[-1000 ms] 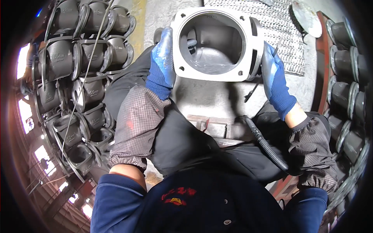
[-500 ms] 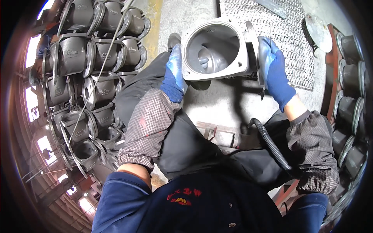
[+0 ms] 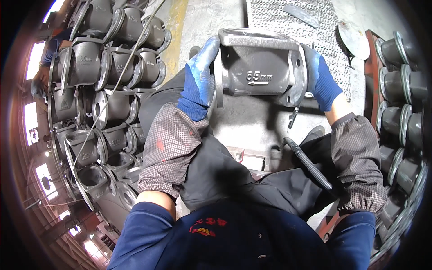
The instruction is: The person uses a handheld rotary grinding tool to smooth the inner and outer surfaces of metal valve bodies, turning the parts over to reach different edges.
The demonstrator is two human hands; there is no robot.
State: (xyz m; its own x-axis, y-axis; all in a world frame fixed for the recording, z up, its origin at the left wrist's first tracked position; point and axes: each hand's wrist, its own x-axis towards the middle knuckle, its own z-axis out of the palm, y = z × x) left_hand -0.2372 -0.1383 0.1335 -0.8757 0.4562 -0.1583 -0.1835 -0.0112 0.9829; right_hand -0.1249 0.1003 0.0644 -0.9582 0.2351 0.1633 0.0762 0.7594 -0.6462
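Observation:
Between my hands, above the floor, is a grey cast-metal valve body (image 3: 258, 67) with round end flanges and a squarish flange along its top. Raised lettering and an arrow show on the side toward me. My left hand (image 3: 202, 65), in a blue glove, is closed on the left flange. On the opposite flange my right hand (image 3: 318, 76), gloved alike, presses with its palm; its fingertips are partly hidden behind the metal. A small dark slim piece (image 3: 293, 118) shows just below the right flange; I cannot tell what it is.
Several similar valve bodies (image 3: 85, 60) are stacked at the left, and more castings (image 3: 407, 83) stand in a red-framed rack at the right. Beyond my hands lies a metal mesh mat (image 3: 335, 54) with a flat bar (image 3: 301, 15). A ribbed hose (image 3: 308, 163) crosses my leg. Another person's hand (image 3: 41, 81) is at far left.
The valve body has turned in my hands: its wide opening faced me before, and now its lettered side does. Both hands keep hold of the end flanges.

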